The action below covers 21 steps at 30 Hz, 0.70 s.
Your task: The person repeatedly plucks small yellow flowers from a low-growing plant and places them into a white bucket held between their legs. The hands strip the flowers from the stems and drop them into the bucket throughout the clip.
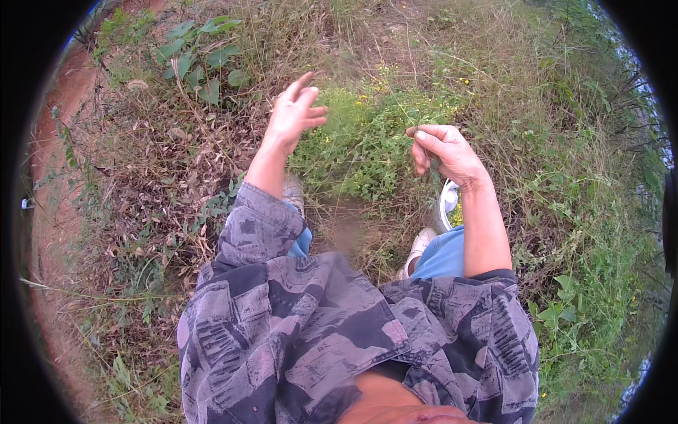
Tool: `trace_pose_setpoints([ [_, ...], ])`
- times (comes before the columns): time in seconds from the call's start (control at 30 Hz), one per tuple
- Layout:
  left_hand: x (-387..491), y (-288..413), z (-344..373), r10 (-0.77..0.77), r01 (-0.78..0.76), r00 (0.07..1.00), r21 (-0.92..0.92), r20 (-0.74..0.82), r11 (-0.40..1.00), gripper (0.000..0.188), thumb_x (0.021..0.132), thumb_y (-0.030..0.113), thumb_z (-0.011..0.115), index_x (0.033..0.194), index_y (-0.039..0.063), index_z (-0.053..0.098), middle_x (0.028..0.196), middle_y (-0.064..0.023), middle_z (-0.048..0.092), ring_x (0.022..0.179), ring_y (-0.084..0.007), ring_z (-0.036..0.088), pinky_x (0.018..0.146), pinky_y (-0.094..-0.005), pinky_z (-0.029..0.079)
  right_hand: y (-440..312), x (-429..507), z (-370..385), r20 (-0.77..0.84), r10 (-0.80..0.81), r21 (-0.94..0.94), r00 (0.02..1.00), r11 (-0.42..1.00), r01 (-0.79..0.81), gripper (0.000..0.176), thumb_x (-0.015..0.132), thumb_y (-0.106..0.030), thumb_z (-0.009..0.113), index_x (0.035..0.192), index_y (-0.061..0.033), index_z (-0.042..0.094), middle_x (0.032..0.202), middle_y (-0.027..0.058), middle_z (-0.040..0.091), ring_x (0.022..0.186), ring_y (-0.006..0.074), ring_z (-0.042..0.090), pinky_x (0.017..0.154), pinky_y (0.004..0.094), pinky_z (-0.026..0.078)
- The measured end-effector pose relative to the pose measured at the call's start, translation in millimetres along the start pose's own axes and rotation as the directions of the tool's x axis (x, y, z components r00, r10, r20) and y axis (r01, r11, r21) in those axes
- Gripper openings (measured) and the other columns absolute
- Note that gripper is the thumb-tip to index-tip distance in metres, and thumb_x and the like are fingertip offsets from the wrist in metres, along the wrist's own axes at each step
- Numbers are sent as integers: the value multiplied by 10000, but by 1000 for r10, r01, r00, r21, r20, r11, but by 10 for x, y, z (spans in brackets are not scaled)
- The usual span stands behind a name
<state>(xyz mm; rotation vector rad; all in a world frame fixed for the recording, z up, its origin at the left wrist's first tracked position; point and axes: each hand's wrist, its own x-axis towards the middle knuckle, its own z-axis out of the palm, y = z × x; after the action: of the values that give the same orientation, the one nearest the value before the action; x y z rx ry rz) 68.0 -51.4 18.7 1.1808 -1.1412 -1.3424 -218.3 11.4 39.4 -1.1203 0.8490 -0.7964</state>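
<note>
My left hand is raised with its fingers apart and nothing in them, at the left side of a low bush with small yellow flowers. Between the thumb and forefinger of my right hand a thin green stem is pinched; its leafy lower part hangs below the fingers. Partly hidden behind my right forearm is a white bucket, with yellow flower heads visible inside it.
Dry leaves and grass cover the ground at left, beside a strip of reddish bare soil. A broad-leaved plant grows at upper left. Tall grass and weeds stand at right. My shoe is near the bucket.
</note>
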Motion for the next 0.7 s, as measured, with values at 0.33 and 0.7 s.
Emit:
trace_pose_setpoints([
  [0.33,-291,-13,433,621,-513,781,638,69,574,529,778,25,533,1287,144,446,1325,-168,357,1206,-321,388,957,-409,368,-4,56,117,66,34,-217,997,976,-19,247,917,-232,522,770,-42,581,627,13,580,529,79,526,503,215,423],
  [0.7,-451,-11,385,270,-649,755,625,597,434,287,911,229,495,709,25,495,629,-85,538,634,-257,568,584,-369,439,-83,12,-213,-69,100,-382,993,917,-119,184,910,-213,533,885,-38,583,529,-13,504,444,61,449,423,196,342],
])
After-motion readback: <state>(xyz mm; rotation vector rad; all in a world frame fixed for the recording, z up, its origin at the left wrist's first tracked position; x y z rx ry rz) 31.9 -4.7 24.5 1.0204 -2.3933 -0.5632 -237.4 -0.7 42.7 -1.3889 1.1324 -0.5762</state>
